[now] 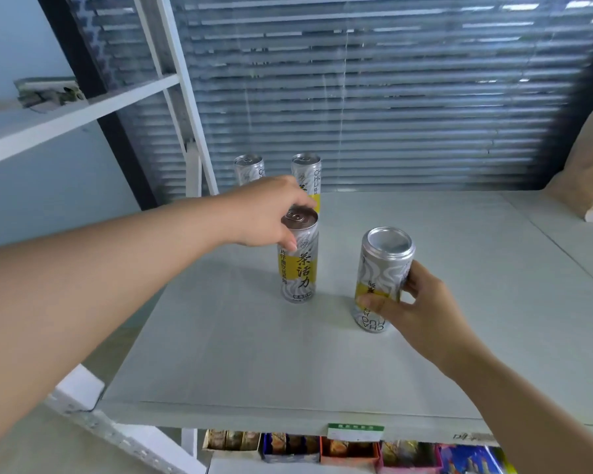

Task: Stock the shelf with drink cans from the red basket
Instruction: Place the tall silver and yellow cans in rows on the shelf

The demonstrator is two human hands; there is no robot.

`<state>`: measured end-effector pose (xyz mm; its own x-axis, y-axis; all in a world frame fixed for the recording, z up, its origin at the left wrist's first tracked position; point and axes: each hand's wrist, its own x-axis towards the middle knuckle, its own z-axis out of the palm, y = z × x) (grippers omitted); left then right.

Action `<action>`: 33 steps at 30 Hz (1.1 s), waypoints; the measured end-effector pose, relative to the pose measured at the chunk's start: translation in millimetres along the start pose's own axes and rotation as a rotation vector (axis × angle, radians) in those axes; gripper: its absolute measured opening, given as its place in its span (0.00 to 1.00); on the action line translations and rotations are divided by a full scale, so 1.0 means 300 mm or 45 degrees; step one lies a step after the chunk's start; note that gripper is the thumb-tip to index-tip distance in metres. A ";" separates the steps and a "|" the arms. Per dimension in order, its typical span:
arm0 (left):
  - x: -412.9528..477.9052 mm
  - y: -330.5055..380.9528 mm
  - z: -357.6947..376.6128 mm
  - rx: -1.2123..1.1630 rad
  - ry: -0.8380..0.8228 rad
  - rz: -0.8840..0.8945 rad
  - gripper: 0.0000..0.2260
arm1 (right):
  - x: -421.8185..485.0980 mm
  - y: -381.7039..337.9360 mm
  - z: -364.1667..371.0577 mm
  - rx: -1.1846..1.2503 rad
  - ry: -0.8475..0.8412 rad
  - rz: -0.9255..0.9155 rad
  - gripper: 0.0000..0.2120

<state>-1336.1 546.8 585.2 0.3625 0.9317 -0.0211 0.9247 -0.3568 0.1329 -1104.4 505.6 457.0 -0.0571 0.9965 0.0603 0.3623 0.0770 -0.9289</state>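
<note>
In the middle of the frame, one can (298,265) stands upright on the white shelf (220,354), and the left hand (264,213) curls its fingers around its top. At lower right, the right hand (421,309) pinches a second can (382,268), turned upside down. Behind stand a third can (249,169) and a fourth can (307,172).

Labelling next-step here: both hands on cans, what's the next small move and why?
Probably turn the inverted can in the right hand upright before placing it: its print reads upside down and its tabless base faces up, whereas the upright can gripped by the left hand stands tab-up on the shelf.
</note>
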 end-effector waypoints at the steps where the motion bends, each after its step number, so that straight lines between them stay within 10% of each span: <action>1: 0.026 0.008 0.002 0.004 -0.002 0.014 0.31 | 0.003 0.002 -0.022 0.002 0.006 0.015 0.21; 33: 0.675 0.120 0.012 0.157 0.073 -0.071 0.31 | 0.344 0.137 -0.237 0.088 0.048 -0.093 0.18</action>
<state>-1228.9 722.3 582.3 0.3064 0.9514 0.0321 0.9517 -0.3068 0.0101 -1029.3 614.0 450.9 -0.0456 0.9890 0.1411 0.2934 0.1482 -0.9444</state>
